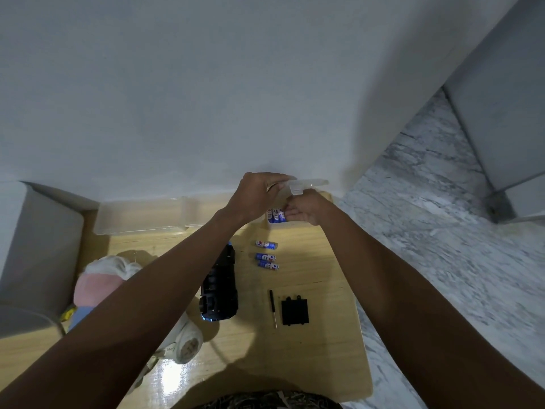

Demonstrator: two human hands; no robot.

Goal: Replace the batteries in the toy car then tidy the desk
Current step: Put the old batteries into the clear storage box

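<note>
A grey bin stands at the far left edge of the wooden desk. Beside it lies one soft toy, pink and white, partly under the person's left forearm, with what looks like one white shoe near it. Along the wall sits one long clear plastic tray.

Next comes the one toy car, black with blue trim, lying belly-up near the middle of the desk with its battery bay exposed. To its right three loose batteries, blue and white, lie on the wood: one on its own, then two just beside each other, nearly touching. Nearer the person are one small black-handled screwdriver and, just beside it, one black battery cover.

At the back of the desk the left hand has its fingers curled round the clear lid of a small plastic box and holds it raised. Inside the box at least three more batteries stand upright; more may be hidden behind the hands. The right hand reaches into the box with fingertips drawn together, pinching one of those upright batteries.

To the right of the desk is a grey-veined marble floor.
</note>
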